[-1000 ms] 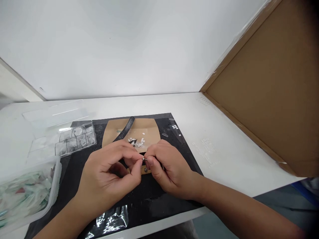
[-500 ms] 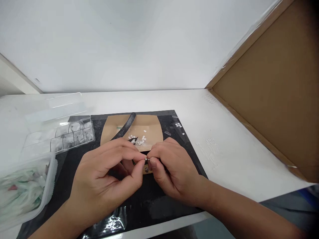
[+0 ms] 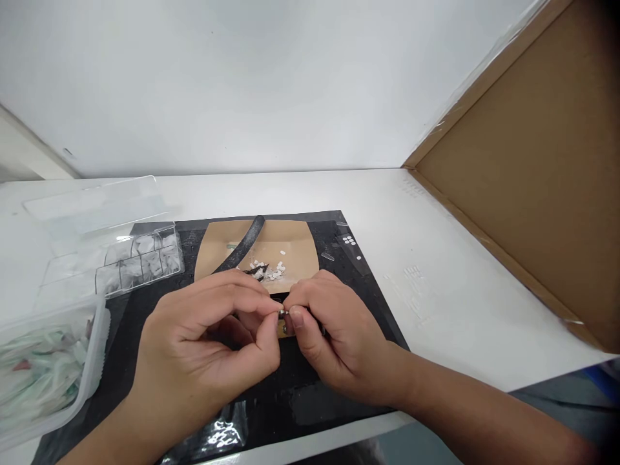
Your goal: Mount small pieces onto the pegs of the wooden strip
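Observation:
My left hand (image 3: 208,336) pinches a tiny light-coloured piece (image 3: 283,312) between thumb and forefinger. Facing it, my right hand (image 3: 339,336) has its thumb and forefinger closed at the other end of the same spot; what exactly it grips is too small and mostly covered to name. Just behind the fingertips lies a brown paper tray (image 3: 295,248) with small white discs (image 3: 276,271) and dark scraps in it. A curved black nail file (image 3: 242,245) leans across that tray. Below the fingertips a small yellowish object is partly hidden.
A black mat (image 3: 310,400) covers the table's middle. At the left stand an open clear compartment box (image 3: 140,261) with small bags and a plastic tub (image 3: 99,349) of packets. White dots (image 3: 349,239) lie at the mat's right edge. A cardboard panel (image 3: 523,181) rises at right.
Both hands stay nearly in place, fingertips still together. The small piece between them looks slightly turned, with a darker part showing. The view has shifted a little.

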Available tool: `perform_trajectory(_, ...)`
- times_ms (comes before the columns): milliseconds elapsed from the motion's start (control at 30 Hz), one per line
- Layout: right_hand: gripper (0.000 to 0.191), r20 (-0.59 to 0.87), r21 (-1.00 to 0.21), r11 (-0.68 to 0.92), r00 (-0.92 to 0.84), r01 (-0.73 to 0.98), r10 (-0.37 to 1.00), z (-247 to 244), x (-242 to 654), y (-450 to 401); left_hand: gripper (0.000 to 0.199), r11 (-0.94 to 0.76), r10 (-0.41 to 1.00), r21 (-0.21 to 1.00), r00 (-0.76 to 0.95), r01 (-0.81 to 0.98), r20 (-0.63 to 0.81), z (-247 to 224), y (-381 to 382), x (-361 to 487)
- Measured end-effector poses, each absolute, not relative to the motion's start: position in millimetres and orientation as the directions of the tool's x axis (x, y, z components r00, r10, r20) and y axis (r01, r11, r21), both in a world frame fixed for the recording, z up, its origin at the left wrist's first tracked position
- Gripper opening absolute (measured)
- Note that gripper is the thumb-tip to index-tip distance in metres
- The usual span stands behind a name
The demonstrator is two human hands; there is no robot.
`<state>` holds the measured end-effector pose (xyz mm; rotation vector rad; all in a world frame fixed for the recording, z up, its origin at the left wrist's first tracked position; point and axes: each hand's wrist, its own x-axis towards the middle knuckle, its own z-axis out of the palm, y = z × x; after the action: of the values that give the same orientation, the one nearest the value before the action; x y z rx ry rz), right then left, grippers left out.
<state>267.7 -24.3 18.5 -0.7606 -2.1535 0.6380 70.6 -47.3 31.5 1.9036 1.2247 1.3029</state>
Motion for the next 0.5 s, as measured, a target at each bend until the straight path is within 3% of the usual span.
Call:
perform_trajectory(300, 0.026, 0.421, -0.782, 0.593, -0.537, 0.194, 0.731, 22.3, 267.6, -23.2, 0.016, -0.366, 0.93, 0.878, 0.14, 0.308, 0.339, 34.6, -48.5, 70.2)
perform_trajectory(500, 0.028, 0.313, -0.922, 0.387, -0.576, 0.006, 0.755, 20.5, 271.0, -22.3, 0.011, -0.209, 0.956, 0.977, 0.222, 0.042, 0.194, 36.2, -47.0, 68.5)
